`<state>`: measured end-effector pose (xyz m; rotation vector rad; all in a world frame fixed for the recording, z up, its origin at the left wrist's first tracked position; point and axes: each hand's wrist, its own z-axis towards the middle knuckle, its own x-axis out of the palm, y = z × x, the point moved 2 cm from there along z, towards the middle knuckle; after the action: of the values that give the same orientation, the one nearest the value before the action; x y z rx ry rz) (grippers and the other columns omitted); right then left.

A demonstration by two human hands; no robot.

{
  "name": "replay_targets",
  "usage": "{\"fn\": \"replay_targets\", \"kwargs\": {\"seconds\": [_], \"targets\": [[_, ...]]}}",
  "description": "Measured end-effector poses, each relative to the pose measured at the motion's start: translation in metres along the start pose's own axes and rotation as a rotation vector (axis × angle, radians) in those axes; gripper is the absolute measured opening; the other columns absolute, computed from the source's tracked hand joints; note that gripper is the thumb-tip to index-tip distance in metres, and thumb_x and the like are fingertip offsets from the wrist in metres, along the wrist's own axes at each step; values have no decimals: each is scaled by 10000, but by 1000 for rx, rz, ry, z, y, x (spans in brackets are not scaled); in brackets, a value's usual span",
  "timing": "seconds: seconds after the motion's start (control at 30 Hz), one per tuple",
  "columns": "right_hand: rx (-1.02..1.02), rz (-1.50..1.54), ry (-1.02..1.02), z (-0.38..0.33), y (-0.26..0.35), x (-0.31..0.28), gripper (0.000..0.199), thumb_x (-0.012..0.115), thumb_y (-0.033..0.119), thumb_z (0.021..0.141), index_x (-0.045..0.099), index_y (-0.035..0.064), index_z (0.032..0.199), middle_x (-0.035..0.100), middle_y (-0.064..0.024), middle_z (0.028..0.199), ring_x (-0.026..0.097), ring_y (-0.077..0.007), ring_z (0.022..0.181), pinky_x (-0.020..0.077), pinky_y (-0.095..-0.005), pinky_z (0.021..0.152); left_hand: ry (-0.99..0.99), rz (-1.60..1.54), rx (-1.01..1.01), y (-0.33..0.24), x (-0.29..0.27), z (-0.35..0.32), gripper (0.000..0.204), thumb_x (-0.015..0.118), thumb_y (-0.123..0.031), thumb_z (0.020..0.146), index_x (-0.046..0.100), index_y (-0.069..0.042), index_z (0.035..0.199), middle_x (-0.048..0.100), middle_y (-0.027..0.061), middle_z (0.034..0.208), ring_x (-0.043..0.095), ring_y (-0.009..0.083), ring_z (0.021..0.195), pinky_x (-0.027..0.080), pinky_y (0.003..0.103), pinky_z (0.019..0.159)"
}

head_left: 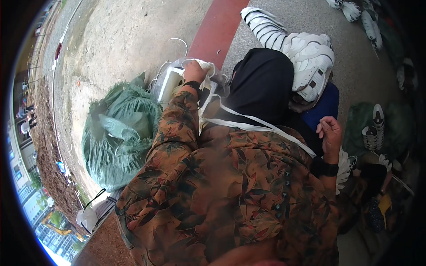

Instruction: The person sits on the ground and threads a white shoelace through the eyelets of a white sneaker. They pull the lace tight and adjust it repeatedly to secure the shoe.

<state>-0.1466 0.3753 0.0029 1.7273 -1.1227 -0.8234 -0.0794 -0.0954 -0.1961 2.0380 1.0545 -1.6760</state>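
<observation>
My left hand (196, 72) is closed on a bunch of white shoelaces (208, 67) at the mouth of a clear plastic bag (220, 83). One long white lace (248, 126) runs from there across my lap to near my right wrist. My right hand (330, 133) is raised with its fingers curled in; what they hold, if anything, is hidden. Just beyond it, a stack of nested white shoe uppers (307, 57) leans beside the black cloth (262, 84) over my lap. Under the nearest upper shows blue material (326, 103).
A green woven sack (122, 133) bulges at my left. To the right lie a laced grey-and-white shoe upper (374, 133) and dark green sacking (355, 117). More white uppers (370, 26) are at the far right. A red stripe (217, 31) crosses the concrete (146, 31) ahead.
</observation>
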Motion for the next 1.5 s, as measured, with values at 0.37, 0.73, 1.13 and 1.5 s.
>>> {"fn": "replay_targets", "kwargs": {"seconds": [0.37,0.73,1.13,1.5], "targets": [[3,-220,457,27,66,72,70,568,71,801,587,6,815,564,-20,631,483,-59,558,372,-181,521,206,-1072,20,35,19,-19,510,623,-112,660,533,22,1144,626,123,989,610,220,876,468,307,803],[-611,-695,486,78,60,237,116,600,70,770,557,-37,761,555,-136,607,546,-234,530,410,-315,509,125,-1226,310,-35,-103,-113,500,631,8,675,510,-5,1160,594,48,1028,551,109,935,447,257,831],[5,123,723,72,73,204,133,484,50,840,473,40,707,429,4,557,362,-49,461,254,-201,416,-69,-1001,421,-8,-90,-120,365,583,21,729,526,-4,1090,583,84,1008,548,155,951,425,286,855],[-852,167,355,56,153,56,181,576,188,877,446,63,874,281,73,557,217,-9,449,183,-182,423,-151,-1124,847,-131,-198,-150,580,674,-200,762,414,4,1239,495,168,1192,470,254,1128,377,349,946]]}}
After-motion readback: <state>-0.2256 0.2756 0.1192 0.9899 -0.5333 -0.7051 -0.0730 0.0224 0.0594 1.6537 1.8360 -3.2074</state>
